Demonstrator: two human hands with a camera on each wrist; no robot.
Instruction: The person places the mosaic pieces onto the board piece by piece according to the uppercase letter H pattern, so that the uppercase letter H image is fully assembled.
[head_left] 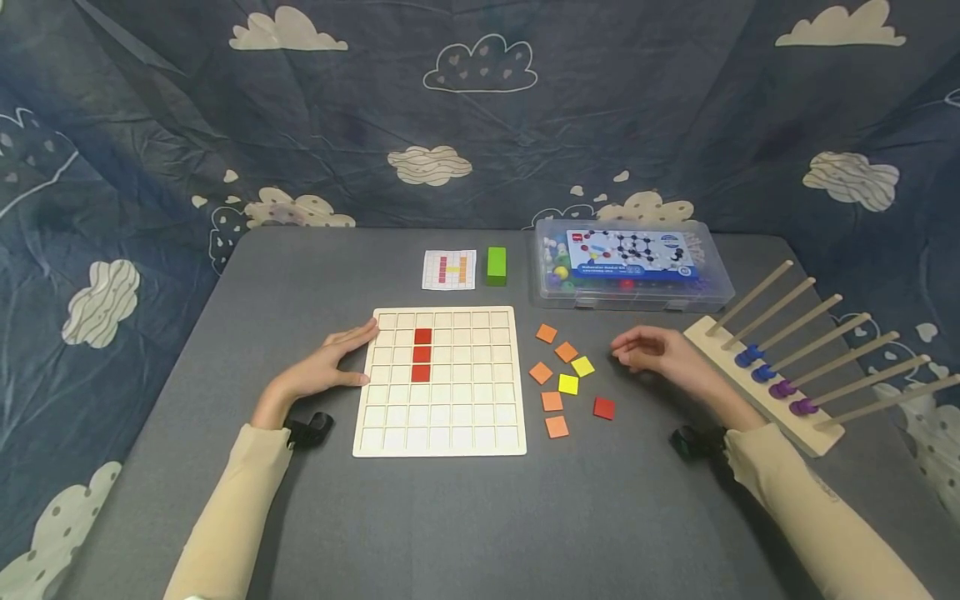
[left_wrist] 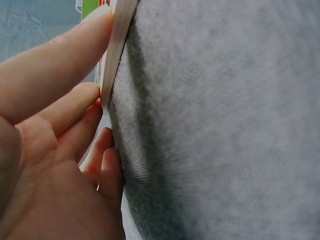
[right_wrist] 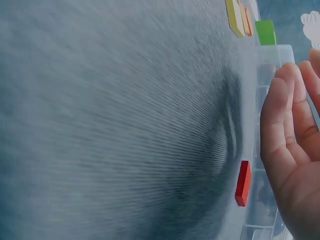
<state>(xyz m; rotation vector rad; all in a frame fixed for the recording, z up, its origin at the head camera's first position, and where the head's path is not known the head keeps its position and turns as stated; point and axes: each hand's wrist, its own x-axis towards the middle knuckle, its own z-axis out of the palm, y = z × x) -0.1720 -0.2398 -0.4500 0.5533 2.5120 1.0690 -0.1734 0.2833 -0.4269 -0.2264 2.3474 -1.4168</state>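
A pale wooden grid board (head_left: 450, 417) lies mid-table, with three red square tiles (head_left: 422, 354) stacked in one column of cells. My left hand (head_left: 324, 364) touches the board's left edge, fingers extended and thumb apart; the left wrist view shows the fingertips against the rim. To the right of the board lie several orange tiles (head_left: 552, 401), two yellow tiles (head_left: 568, 384) and one red tile (head_left: 603, 407). Just beyond these, my right hand (head_left: 651, 350) hovers over the table with loosely bent fingers. Nothing shows between them in the right wrist view.
Behind the board lie a small pattern card (head_left: 449, 270) and a green block (head_left: 497, 266). A clear plastic case (head_left: 633, 293) with a molecular model label stands at the back right. A wooden peg rack (head_left: 765, 392) with blue and purple beads sits beside my right forearm.
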